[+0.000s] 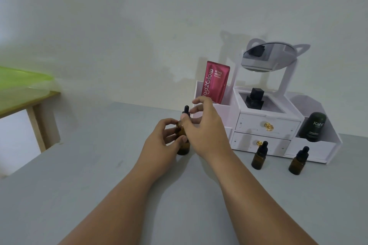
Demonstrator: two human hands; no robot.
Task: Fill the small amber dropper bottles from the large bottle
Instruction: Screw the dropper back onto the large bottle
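Note:
A large amber dropper bottle (183,148) with a black dropper cap (186,110) stands upright on the grey table. My left hand (161,137) wraps its fingers around the bottle's body. My right hand (205,125) is at the bottle's neck, thumb and fingers around the cap. Two small amber dropper bottles stand to the right, capped and upright: one (259,156) in front of the white organizer's drawers, the other (299,161) further right. Neither hand touches them.
A white cosmetic organizer (264,125) with drawers and a cat-ear mirror (270,57) stands at the back right, holding a pink pouch (215,83), a black bottle (255,99) and a dark green tube (313,126). A wooden table with a green cover (22,85) stands left.

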